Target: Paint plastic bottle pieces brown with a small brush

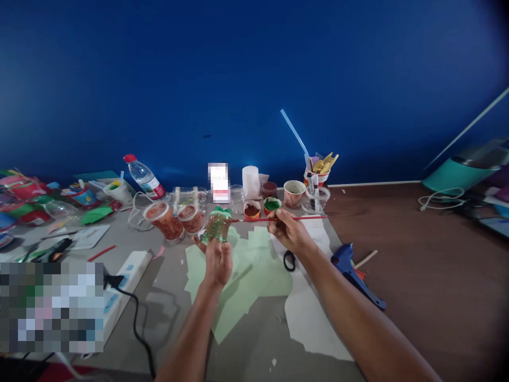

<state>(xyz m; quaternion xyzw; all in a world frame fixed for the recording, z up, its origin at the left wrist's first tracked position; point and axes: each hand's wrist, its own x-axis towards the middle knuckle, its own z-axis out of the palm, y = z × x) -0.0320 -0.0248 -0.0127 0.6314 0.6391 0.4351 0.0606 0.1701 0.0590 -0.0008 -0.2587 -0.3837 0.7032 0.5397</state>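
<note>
My left hand (218, 261) is closed around a small clear plastic piece (217, 225) painted green and brown, held above the light green paper (256, 265). Between the fingers of my right hand (290, 231) is a thin red paintbrush (312, 217), roughly level, its bristles pointing left. The brush tip is at the right side of the painted piece; whether it touches I cannot tell. Just behind the brush stand a small cup of brown paint (252, 211) and a small cup of green paint (272, 204).
Left of my hands stand two brown-smeared cups (163, 220) and a water bottle (145, 179). A power strip (125, 286) lies at the left, a blue glue gun (356, 273) at the right. Behind are a paper cup (295, 193), a white roll (250, 182) and a utensil cup (317, 175).
</note>
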